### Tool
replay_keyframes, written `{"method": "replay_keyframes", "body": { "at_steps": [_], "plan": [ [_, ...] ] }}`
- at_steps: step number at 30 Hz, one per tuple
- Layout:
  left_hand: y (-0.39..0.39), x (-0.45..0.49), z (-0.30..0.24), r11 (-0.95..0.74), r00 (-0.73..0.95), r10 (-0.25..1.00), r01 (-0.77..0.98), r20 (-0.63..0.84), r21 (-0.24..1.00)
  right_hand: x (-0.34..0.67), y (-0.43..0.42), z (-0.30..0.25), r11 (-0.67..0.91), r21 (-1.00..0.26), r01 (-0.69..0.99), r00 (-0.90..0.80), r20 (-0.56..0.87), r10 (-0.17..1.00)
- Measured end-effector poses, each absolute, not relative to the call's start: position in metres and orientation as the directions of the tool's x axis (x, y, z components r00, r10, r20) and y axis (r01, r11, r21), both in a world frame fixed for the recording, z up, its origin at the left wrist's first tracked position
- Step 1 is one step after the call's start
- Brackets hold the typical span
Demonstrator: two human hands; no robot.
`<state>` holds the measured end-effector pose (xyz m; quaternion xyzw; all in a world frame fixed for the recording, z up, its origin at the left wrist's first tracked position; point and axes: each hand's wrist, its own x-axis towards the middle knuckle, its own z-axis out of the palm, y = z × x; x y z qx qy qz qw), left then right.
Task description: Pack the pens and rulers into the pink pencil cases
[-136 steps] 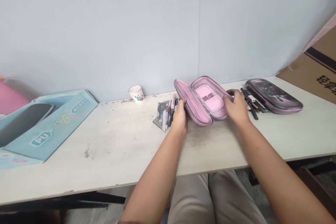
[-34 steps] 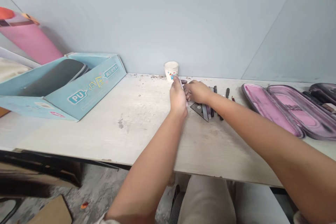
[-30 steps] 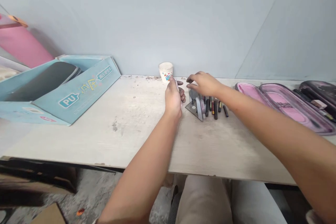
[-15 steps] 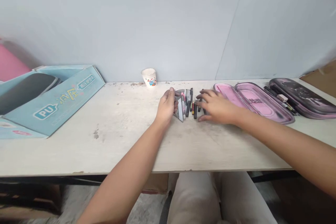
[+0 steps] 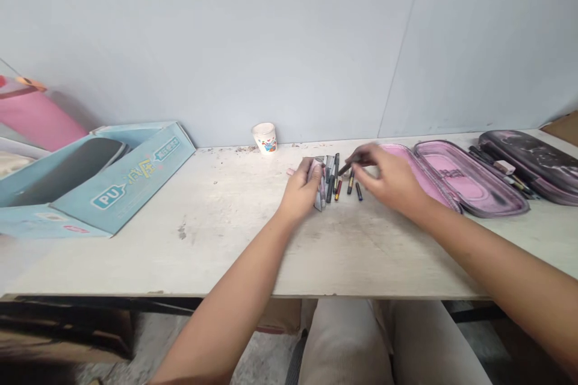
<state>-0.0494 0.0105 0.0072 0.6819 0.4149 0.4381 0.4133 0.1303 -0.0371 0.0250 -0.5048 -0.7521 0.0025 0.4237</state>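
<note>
Grey set square (image 5: 320,194) | left hand (image 5: 298,190) grip closed round it; right hand (image 5: 389,177) grip pinching dark pen (image 5: 347,165)

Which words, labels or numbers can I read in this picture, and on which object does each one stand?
"PU": on the blue cardboard box
"减压": beside it, on the same box
Small label near the box's top edge: too small to read
Print inside the pink pencil case: too blurred to read

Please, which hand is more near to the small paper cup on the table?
Left. The left hand is in front of the paper cup and to its right, beside the pens. The right hand is farther right, past those pens.
</note>
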Motion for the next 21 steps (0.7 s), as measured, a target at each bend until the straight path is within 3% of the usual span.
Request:
{"method": "replay_keyframes", "body": {
  "at_steps": [1,3,5,8,19,21],
  "plan": [
    [0.01,-0.05,0.006,-0.409,0.323,0.891,0.272,0.318,0.871,0.13,-0.036,0.027,0.479,-0.59,0.65,0.022,0.644,0.765],
    [0.009,-0.051,0.005,-0.509,0.393,0.845,0.381,0.363,0.772,0.13,-0.033,0.027,0.494,-0.777,0.39,0.243,0.604,0.759],
    [0.009,-0.051,0.003,-0.533,0.426,0.833,0.449,0.352,0.717,0.127,-0.028,0.022,0.503,-0.843,0.191,0.35,0.537,0.767],
    [0.007,-0.05,0.001,-0.571,0.466,0.81,0.489,0.356,0.66,0.122,-0.021,0.012,0.49,-0.871,0.041,0.358,0.47,0.807],
    [0.006,-0.047,-0.002,-0.594,0.488,0.795,0.507,0.359,0.625,0.109,-0.036,0.01,0.506,-0.861,0.051,0.262,0.501,0.825],
    [0.005,-0.046,-0.002,-0.599,0.491,0.789,0.484,0.369,0.638,0.109,-0.034,0.009,0.486,-0.863,0.14,0.211,0.505,0.837]
  ]
}}
